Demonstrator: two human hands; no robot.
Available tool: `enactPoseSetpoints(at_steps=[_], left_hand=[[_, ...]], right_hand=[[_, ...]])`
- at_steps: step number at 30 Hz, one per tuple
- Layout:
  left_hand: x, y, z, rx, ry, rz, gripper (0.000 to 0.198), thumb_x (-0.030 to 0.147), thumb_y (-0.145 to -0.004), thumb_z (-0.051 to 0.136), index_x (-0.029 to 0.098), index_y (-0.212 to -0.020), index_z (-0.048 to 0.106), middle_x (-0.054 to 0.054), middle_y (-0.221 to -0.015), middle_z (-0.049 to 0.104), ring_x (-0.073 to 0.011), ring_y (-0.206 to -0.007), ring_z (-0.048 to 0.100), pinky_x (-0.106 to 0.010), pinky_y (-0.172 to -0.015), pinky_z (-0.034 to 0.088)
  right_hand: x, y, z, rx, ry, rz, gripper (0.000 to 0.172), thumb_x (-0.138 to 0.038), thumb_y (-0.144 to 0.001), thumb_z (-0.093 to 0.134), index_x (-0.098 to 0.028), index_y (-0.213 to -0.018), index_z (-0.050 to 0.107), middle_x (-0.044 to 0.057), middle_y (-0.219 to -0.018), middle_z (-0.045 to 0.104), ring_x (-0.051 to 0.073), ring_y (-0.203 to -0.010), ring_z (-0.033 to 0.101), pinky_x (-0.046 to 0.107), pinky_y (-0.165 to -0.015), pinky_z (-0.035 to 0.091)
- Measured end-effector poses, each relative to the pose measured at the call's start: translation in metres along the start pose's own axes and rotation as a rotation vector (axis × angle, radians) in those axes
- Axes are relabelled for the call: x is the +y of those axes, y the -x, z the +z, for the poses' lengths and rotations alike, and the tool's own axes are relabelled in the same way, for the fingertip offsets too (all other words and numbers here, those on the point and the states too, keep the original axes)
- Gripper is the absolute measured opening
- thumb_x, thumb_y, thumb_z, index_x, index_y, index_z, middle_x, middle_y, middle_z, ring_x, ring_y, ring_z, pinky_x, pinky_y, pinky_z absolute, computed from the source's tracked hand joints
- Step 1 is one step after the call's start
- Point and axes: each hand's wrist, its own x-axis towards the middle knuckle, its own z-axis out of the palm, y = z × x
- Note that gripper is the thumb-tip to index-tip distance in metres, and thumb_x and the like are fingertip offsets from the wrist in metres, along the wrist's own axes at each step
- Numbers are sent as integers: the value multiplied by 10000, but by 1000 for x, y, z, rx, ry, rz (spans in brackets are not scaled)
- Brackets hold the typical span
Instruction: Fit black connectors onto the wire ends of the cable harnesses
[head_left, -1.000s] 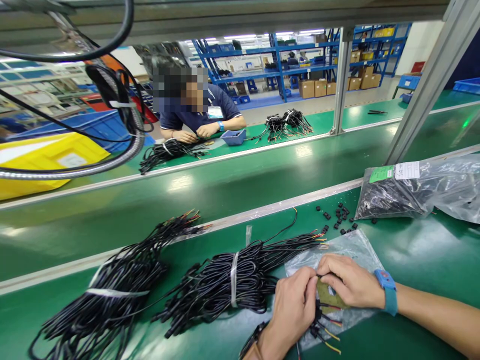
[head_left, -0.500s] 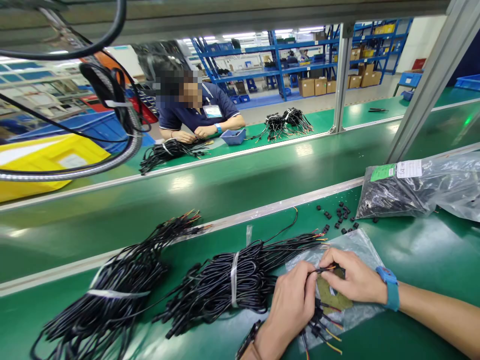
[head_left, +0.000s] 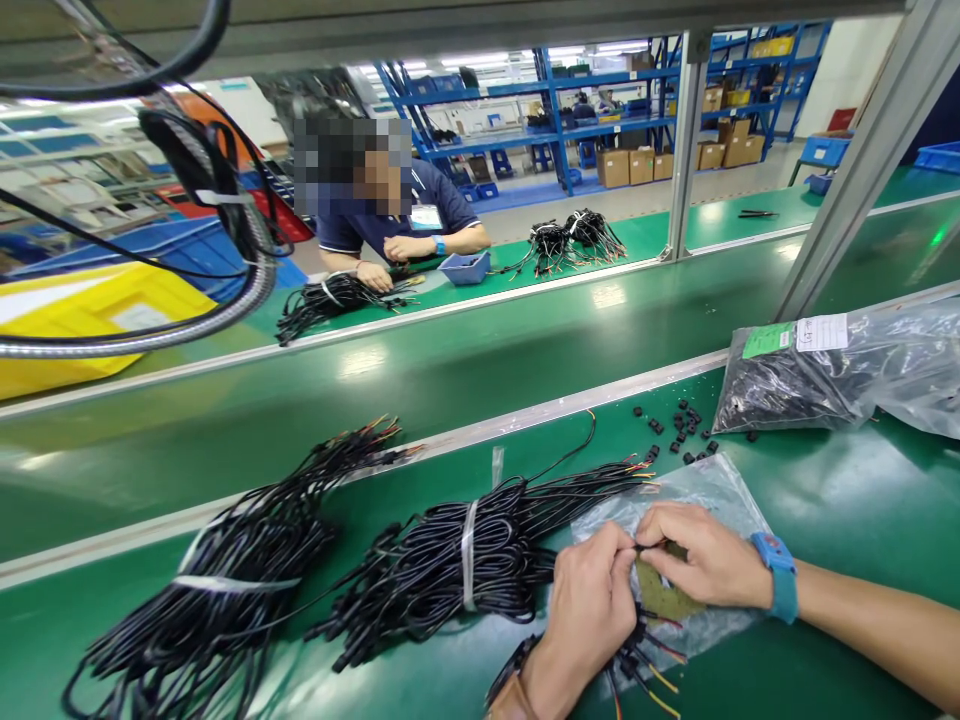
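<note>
My left hand [head_left: 589, 605] and my right hand [head_left: 701, 555] meet over a clear plastic bag [head_left: 720, 500], fingertips pinched together. Between them is a thin black cable end [head_left: 641, 547], mostly hidden by the fingers. Under the hands lies an olive-coloured piece [head_left: 667, 597]. Cable ends with black connectors and red and yellow wires [head_left: 649, 665] stick out beside my left hand. A tied bundle of black cables [head_left: 480, 550] lies left of my hands, its wire tips pointing towards them. Further left is a second tied bundle [head_left: 225, 580].
Small black parts [head_left: 679, 430] lie scattered behind the bag. A filled plastic bag [head_left: 787, 390] rests at the right. Metal posts [head_left: 682, 150] stand beyond. Across the green bench a person [head_left: 405, 220] handles cables near a blue bin [head_left: 465, 267]. A hose [head_left: 255, 280] hangs upper left.
My fingertips have come closer together, and the coloured wires that showed between them are now hidden. Across the bench, the person's hands have moved apart.
</note>
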Motion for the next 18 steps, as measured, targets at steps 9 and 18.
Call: enactPoseSetpoints(at_steps=[9,18], left_hand=[[1,-3,1,-60,-13,-49,218,194,-979,414,236,-774,477,35,-628,568,-146,-533,541,-296,-536,325],[-5,-1,-11,-72,-1,10,125,220,-994,444,225,-918,544,-1,-797,641,-167,-710,626,-290,-657,423]], right_hand=[[2,1,1,-6,19,12,52,-177,-968,541,-209,-971,581,33,-913,648,176,-820,583,300,-740,437],[1,-1,0,49,-1,121,111,-122,-880,600,-207,-951,596,-3,-850,646,158,-774,603,275,-710,444]])
